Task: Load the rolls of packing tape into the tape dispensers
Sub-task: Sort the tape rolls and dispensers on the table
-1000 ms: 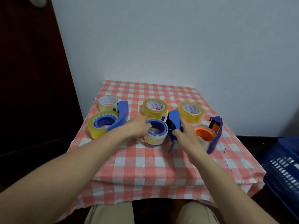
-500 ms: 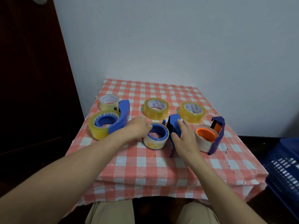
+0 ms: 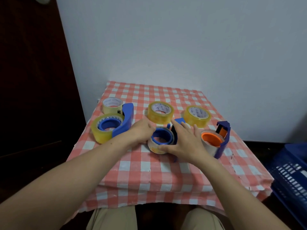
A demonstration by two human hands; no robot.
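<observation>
Three tape dispensers sit on the checked tablecloth. The middle blue dispenser holds a clear roll on its blue hub. My left hand rests against its left side, fingers curled on the roll. My right hand lies over its right side and handle, thumb on the roll's front. The left blue dispenser carries a yellowish roll. The right dispenser has an orange hub with a clear roll. Three loose rolls stand behind: a pale one and two yellow ones.
The small table stands against a white wall, with a dark wooden door at the left. A blue plastic crate sits on the floor at the right. My knees in beige trousers are under the table's front edge.
My right hand has slid from the dispenser's handle forward and over its right side, thumb now on the roll's front. The left hand has stayed on the roll. The camera has tilted slightly.
</observation>
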